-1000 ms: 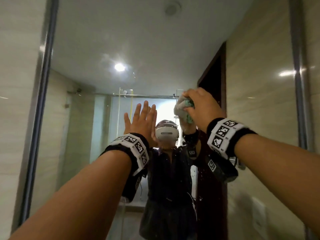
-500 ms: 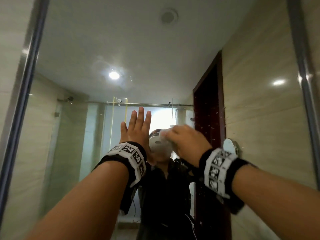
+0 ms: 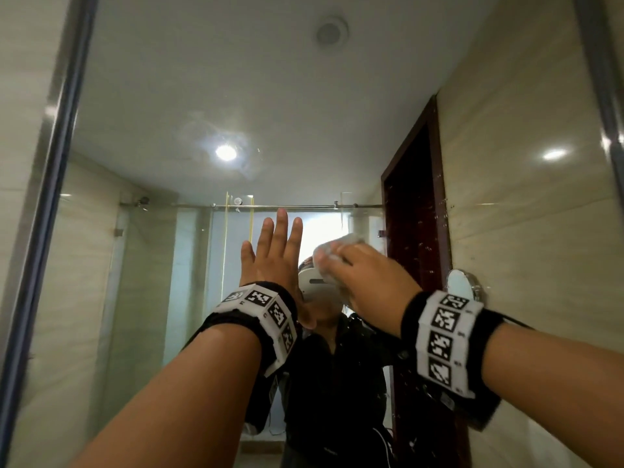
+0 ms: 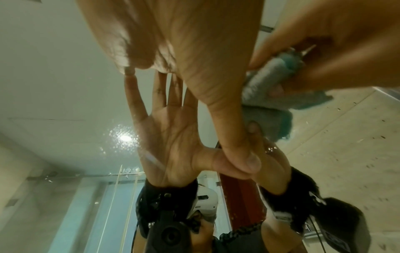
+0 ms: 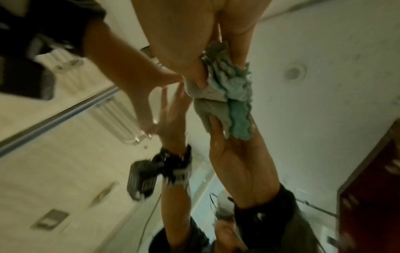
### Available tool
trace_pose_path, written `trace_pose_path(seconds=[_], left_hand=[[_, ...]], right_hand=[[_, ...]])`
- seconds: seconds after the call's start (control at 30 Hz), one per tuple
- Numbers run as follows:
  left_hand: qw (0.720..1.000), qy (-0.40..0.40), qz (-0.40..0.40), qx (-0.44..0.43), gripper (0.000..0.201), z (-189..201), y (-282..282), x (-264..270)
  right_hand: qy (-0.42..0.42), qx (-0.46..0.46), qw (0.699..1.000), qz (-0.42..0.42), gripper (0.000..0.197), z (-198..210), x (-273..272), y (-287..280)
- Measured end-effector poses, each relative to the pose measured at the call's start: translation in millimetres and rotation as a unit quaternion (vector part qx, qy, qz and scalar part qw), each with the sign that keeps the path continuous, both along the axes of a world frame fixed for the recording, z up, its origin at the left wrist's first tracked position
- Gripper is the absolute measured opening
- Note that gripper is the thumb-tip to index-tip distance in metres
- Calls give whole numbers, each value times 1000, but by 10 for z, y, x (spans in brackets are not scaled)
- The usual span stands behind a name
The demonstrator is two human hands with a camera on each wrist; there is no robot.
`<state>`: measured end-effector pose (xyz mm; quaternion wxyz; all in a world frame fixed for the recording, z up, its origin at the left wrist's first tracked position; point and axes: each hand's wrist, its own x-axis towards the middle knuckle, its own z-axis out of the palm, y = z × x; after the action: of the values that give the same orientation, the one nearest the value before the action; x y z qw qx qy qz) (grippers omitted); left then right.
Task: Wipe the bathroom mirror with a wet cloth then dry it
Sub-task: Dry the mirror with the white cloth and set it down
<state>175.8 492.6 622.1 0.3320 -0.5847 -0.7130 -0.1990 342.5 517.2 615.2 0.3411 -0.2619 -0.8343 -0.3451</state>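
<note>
The bathroom mirror (image 3: pixel 236 96) fills the head view and reflects the person. My left hand (image 3: pixel 273 255) lies flat against the glass with its fingers straight and pointing up; the left wrist view shows its fingertips (image 4: pixel 129 71) meeting their reflection. Just to its right, my right hand (image 3: pixel 368 275) grips a bunched grey and teal cloth (image 3: pixel 332 253) and presses it on the glass. The cloth (image 5: pixel 225 82) touches its own reflection in the right wrist view. Water drops (image 3: pixel 422 231) speckle the glass to the right of the cloth.
Dark metal frame strips bound the mirror on the left (image 3: pixel 50 197) and right (image 3: pixel 604 96). A round chrome fitting (image 3: pixel 462 285) shows just above my right wrist. The glass reflects a shower screen, a dark red door and a ceiling lamp.
My right hand has carried the cloth down and leftward, from above the left hand's level to close beside it. The left hand has stayed flat on the glass.
</note>
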Motion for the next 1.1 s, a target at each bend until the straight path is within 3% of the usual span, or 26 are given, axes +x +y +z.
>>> trace_pose_path(seconds=[0.07,0.13,0.23,0.33,0.43,0.63,0.73,0.87,0.93,1.0,1.1], left_hand=[[1000,-2,-2,1,159,-3,-4,5],[1000,-6,-6,4,158,-5,-8,2],[1000,-10,-12,7,159,-12,-1,-8],[1000,-11,-15,7,159,-1,14,-18],[1000,-11,-18,10,159,-5,-7,-10],[1000,-4,-3,-6,159,15,-48,6],[1000,-3,0,-8,160,17,-53,13],[1000,-8,-4,-4,161,13,-49,6],[1000,-13,-2,-10,161,20,-32,8],[1000,-14,0,-9,162,26,-18,10],[1000,-14,1,-8,162,22,-10,11]], right_hand=[[-33,18,999,-1,42,11,23,-61],[16,27,1000,-2,22,282,15,-119],[197,-6,980,2,27,869,84,-186],[253,3,967,0,27,1136,69,-181],[214,11,977,14,31,845,-70,-129],[40,-5,998,44,37,-66,-120,-94],[-19,-4,999,42,34,-20,-33,-98],[191,13,981,12,25,724,239,15],[251,22,968,5,30,1007,372,66],[260,27,965,-15,34,986,367,85],[190,31,981,-2,28,427,247,30]])
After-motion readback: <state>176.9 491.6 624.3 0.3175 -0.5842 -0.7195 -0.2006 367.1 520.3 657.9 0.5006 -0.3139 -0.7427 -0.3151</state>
